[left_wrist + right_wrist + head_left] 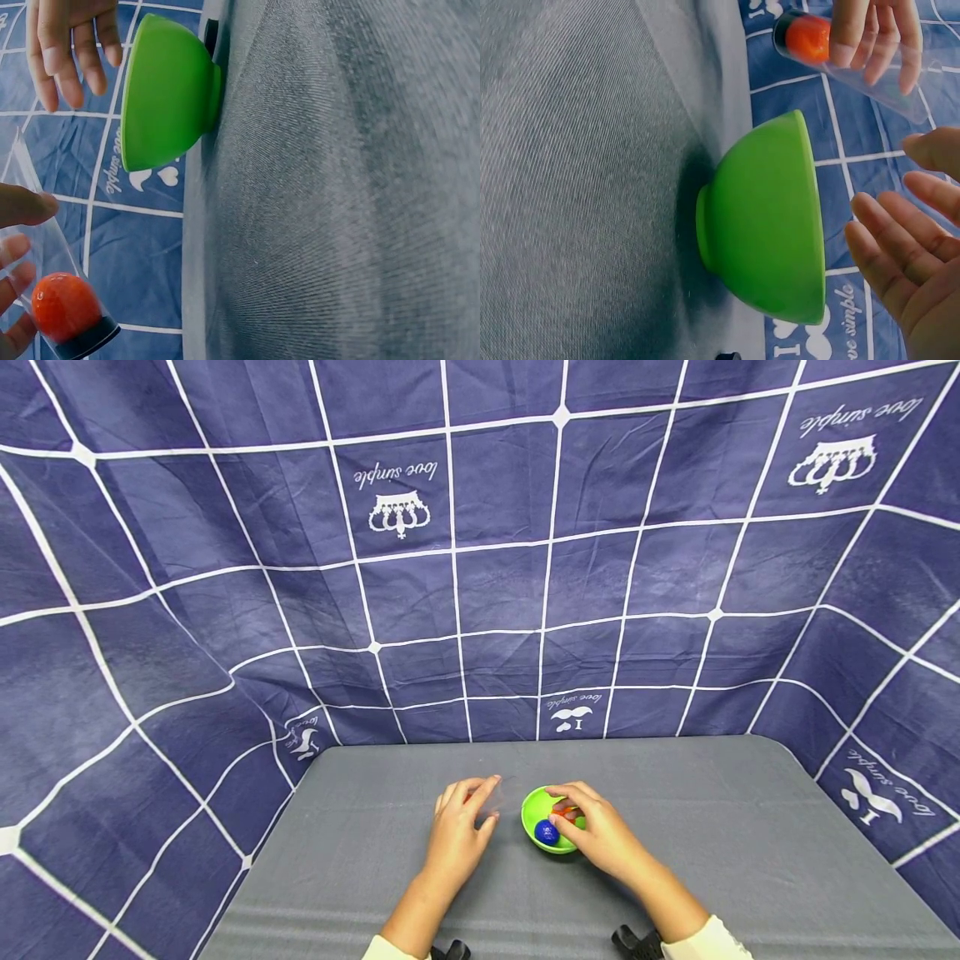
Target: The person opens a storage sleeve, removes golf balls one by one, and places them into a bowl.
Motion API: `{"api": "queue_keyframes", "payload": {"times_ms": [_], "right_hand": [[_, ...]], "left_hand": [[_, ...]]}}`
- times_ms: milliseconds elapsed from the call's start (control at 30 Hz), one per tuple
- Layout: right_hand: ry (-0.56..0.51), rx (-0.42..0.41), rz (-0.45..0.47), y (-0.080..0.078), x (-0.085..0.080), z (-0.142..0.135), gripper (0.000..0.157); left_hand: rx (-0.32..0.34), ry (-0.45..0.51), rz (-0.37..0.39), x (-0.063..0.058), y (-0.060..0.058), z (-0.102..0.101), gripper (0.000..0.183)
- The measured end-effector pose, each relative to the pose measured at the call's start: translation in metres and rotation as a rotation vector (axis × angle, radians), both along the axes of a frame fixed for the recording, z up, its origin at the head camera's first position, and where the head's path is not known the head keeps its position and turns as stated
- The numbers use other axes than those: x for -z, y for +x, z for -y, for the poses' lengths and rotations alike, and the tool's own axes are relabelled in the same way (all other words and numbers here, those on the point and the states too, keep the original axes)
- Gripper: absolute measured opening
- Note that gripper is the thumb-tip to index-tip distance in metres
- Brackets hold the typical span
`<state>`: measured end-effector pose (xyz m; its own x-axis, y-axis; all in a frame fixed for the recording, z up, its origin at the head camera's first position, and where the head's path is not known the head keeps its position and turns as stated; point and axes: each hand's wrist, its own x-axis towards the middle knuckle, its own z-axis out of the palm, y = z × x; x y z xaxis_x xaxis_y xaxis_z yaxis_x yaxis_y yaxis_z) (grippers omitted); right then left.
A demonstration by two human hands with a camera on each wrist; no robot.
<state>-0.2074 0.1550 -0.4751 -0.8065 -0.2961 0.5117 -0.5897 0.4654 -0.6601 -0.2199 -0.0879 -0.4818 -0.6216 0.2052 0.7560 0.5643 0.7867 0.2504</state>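
Note:
My left hand (456, 827) grips a clear tube (64, 244), thumb on one side and fingers on the other. An orange ball (66, 304) sits in the tube's end against a black cap (88, 341). To the right, a green bowl (534, 810) stands upright on the table. My right hand (600, 833) hangs over the bowl's right side, fingers reaching down at the rim. Inside the bowl lie a blue ball (547, 832) and something orange (573, 812), partly covered by the fingers. In the right wrist view, that hand's fingers are loosely extended, with nothing visible between them.
Grey cloth (345, 843) covers the table. A blue cloth with white grid lines (495, 593) hangs behind it and along both sides. Dark wrist straps (637, 941) show at the bottom edge.

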Motion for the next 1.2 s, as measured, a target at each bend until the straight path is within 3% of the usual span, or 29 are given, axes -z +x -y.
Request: {"api": "queue_keyframes", "payload": {"times_ms": [633, 900, 1200], "right_hand": [[-0.161, -0.067, 0.133, 0.007, -0.002, 0.006, 0.040], [-0.231, -0.110, 0.214, 0.009, -0.001, 0.011, 0.044], [-0.325, -0.126, 0.285, 0.009, 0.008, 0.018, 0.048]], "left_hand": [[0.035, -0.175, -0.086, -0.005, 0.001, -0.004, 0.063], [0.022, -0.231, -0.079, -0.007, 0.003, -0.005, 0.061], [0.025, -0.277, -0.152, -0.007, 0.002, -0.008, 0.060]]}}
